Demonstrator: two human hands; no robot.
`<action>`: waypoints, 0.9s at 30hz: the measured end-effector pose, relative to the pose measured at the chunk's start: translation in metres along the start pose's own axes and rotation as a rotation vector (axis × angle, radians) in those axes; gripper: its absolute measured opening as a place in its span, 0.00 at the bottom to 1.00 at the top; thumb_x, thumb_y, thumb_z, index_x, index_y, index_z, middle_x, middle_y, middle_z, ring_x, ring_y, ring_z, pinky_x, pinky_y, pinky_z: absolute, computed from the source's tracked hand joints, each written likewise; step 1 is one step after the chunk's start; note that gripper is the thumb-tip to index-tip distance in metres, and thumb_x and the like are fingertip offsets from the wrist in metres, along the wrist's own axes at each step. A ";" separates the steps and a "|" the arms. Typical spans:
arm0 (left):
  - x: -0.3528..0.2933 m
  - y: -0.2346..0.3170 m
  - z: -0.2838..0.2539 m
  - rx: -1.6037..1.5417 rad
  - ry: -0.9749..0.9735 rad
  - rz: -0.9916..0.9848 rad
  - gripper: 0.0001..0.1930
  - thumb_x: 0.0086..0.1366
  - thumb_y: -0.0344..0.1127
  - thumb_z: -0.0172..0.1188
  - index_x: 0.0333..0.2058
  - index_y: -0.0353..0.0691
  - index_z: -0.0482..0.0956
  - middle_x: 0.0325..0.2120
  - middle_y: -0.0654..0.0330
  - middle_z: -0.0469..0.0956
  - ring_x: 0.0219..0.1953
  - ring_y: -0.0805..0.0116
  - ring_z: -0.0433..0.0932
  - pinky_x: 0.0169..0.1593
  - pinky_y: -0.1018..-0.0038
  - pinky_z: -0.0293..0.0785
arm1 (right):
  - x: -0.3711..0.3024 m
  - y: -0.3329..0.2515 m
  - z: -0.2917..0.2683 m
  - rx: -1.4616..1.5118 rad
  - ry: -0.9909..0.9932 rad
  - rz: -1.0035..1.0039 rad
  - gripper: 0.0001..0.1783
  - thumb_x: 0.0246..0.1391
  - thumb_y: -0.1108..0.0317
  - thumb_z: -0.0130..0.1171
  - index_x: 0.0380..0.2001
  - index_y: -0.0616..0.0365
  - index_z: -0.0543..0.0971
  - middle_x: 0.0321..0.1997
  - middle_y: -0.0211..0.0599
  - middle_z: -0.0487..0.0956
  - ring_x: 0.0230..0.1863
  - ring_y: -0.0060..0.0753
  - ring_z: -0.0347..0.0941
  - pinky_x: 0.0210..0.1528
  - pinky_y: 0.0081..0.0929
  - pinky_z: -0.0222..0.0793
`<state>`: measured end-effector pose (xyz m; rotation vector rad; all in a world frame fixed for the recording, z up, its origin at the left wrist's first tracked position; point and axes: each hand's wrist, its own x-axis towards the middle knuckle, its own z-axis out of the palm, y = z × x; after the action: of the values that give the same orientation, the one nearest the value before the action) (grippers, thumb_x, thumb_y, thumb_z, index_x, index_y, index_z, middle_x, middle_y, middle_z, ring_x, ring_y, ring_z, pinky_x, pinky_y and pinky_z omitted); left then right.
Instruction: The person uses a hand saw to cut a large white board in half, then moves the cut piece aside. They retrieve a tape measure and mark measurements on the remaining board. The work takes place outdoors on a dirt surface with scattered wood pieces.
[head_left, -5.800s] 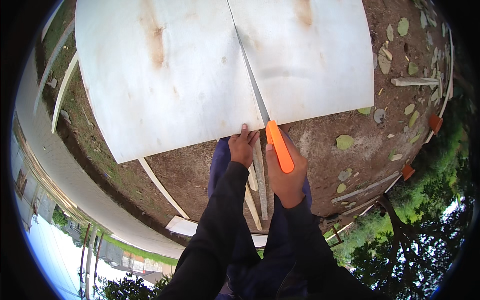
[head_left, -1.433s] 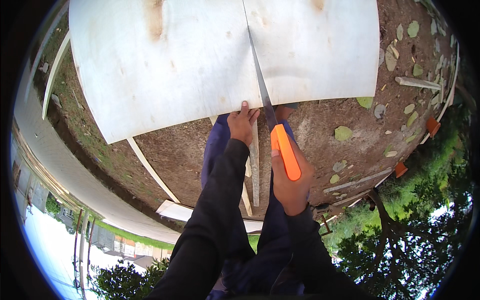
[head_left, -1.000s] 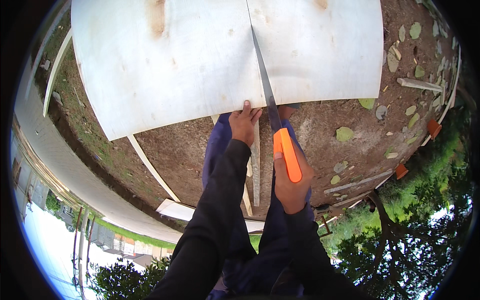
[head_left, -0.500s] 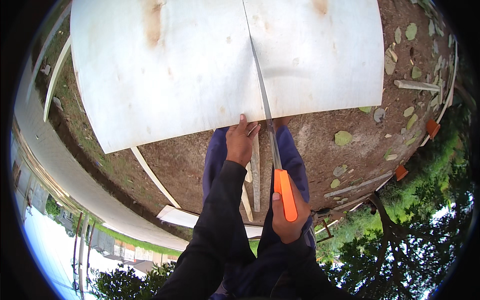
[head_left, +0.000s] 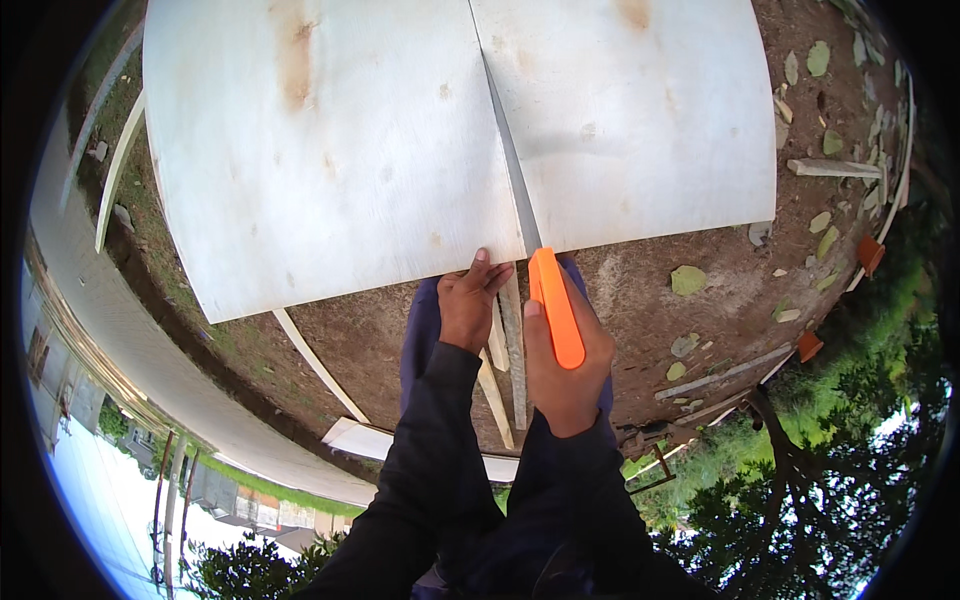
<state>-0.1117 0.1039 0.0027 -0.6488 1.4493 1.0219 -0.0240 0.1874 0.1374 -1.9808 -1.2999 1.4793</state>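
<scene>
A wide, pale sheet of plywood with brown stains spreads out in front of me. From its near edge a narrow cut runs away from me to the top of the view. In that cut sits the blade of a handsaw with an orange handle. My right hand is wrapped round the handle, just short of the sheet's near edge. Left of the saw, my left hand grips that edge, thumb on top; its fingers are partly hidden.
Wooden strips lie on the dirt between my legs. Another strip lies to the left. At right are fallen leaves, a short wooden piece and orange pots. A paved strip curves along the left.
My right hand has pushed the saw forward, and its handle is now close to the sheet's near edge. My left hand keeps its grip on that edge.
</scene>
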 end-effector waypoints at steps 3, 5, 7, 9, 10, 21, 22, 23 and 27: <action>-0.006 -0.004 0.000 -0.057 -0.027 0.067 0.14 0.70 0.35 0.62 0.43 0.26 0.79 0.37 0.52 0.82 0.38 0.62 0.83 0.49 0.66 0.83 | -0.084 -0.017 -0.058 -0.127 -0.074 -0.023 0.23 0.52 0.78 0.60 0.54 0.73 0.76 0.48 0.54 0.83 0.47 0.45 0.84 0.51 0.31 0.78; -0.008 -0.004 0.003 -0.039 -0.044 0.071 0.14 0.70 0.35 0.62 0.43 0.26 0.78 0.36 0.52 0.82 0.38 0.62 0.83 0.48 0.67 0.83 | -0.075 -0.022 -0.060 -0.142 -0.055 -0.011 0.22 0.54 0.77 0.60 0.53 0.72 0.77 0.46 0.53 0.84 0.45 0.42 0.84 0.48 0.29 0.78; -0.001 -0.003 0.008 -0.031 -0.044 0.050 0.13 0.70 0.35 0.62 0.42 0.26 0.79 0.36 0.53 0.82 0.38 0.62 0.83 0.48 0.67 0.83 | -0.021 -0.005 -0.028 -0.051 0.019 -0.002 0.20 0.55 0.76 0.61 0.52 0.69 0.78 0.42 0.48 0.85 0.39 0.33 0.84 0.43 0.25 0.78; 0.012 0.000 0.013 -0.053 -0.057 0.036 0.13 0.70 0.35 0.62 0.42 0.27 0.79 0.36 0.53 0.82 0.38 0.62 0.83 0.47 0.67 0.83 | 0.054 0.005 0.007 0.038 -0.043 0.085 0.21 0.56 0.75 0.62 0.53 0.67 0.78 0.38 0.45 0.85 0.33 0.25 0.81 0.37 0.23 0.76; 0.017 0.004 0.015 -0.073 -0.073 0.032 0.13 0.70 0.35 0.62 0.42 0.27 0.79 0.35 0.53 0.82 0.38 0.62 0.83 0.47 0.68 0.83 | 0.052 0.004 0.009 0.044 -0.022 0.035 0.21 0.56 0.75 0.63 0.54 0.67 0.78 0.38 0.44 0.85 0.32 0.25 0.81 0.37 0.23 0.76; 0.022 0.014 0.022 -0.050 -0.073 0.113 0.12 0.69 0.35 0.63 0.41 0.29 0.80 0.35 0.53 0.83 0.35 0.64 0.83 0.45 0.69 0.83 | 0.055 0.002 0.003 0.036 -0.053 -0.026 0.20 0.57 0.75 0.61 0.53 0.68 0.78 0.40 0.49 0.84 0.35 0.30 0.82 0.38 0.25 0.77; 0.022 0.017 0.022 -0.055 -0.088 0.091 0.12 0.69 0.35 0.63 0.42 0.29 0.80 0.35 0.53 0.83 0.35 0.64 0.83 0.45 0.69 0.83 | 0.061 0.002 0.010 0.050 -0.031 -0.036 0.20 0.57 0.75 0.62 0.53 0.67 0.78 0.39 0.48 0.84 0.33 0.29 0.82 0.37 0.25 0.76; 0.020 0.019 0.022 -0.037 -0.057 0.088 0.12 0.69 0.35 0.63 0.42 0.29 0.80 0.34 0.53 0.83 0.35 0.64 0.83 0.45 0.69 0.83 | 0.064 0.001 0.017 0.063 -0.007 -0.046 0.20 0.57 0.74 0.62 0.53 0.67 0.78 0.37 0.47 0.84 0.32 0.28 0.81 0.35 0.25 0.75; 0.012 0.017 0.021 0.011 -0.027 0.140 0.13 0.70 0.36 0.62 0.40 0.29 0.79 0.33 0.54 0.81 0.36 0.64 0.82 0.44 0.69 0.81 | -0.050 -0.010 -0.035 -0.132 -0.023 -0.097 0.23 0.54 0.78 0.60 0.54 0.71 0.77 0.48 0.54 0.83 0.47 0.40 0.84 0.49 0.28 0.77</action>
<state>-0.1179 0.1314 -0.0034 -0.5297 1.4920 1.1260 0.0004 0.1599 0.1864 -1.9553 -1.5168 1.4087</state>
